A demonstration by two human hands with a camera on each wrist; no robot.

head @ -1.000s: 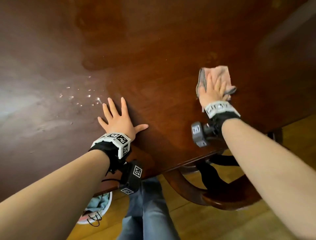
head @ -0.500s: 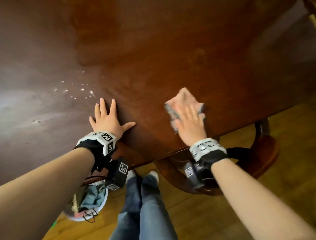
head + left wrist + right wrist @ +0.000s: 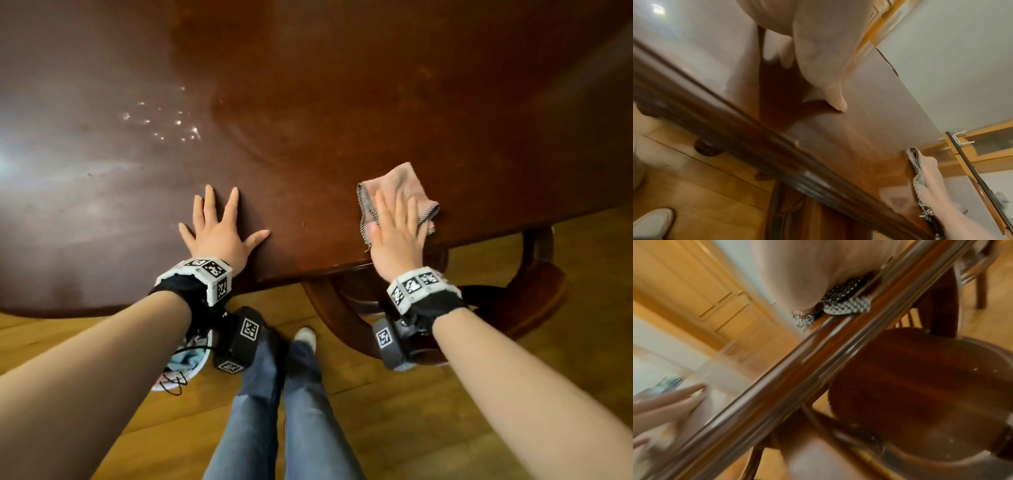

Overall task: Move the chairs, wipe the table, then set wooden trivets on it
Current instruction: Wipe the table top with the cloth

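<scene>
Table (image 3: 342, 102) wiping is underway: the right hand (image 3: 397, 236) presses a pink cloth (image 3: 400, 185) flat at the near edge, fingers straight; the left hand (image 3: 219, 233) lies spread beside it. A chair (image 3: 534, 294) sits underneath; no trivets visible, so those remain.

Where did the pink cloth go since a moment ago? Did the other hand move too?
The right hand slid the pink cloth from far out on the table back toward the near edge, sideways on the way. It presses flat throughout, nothing let go. The left hand stayed spread flat; the shiny specks remain unwiped.
</scene>
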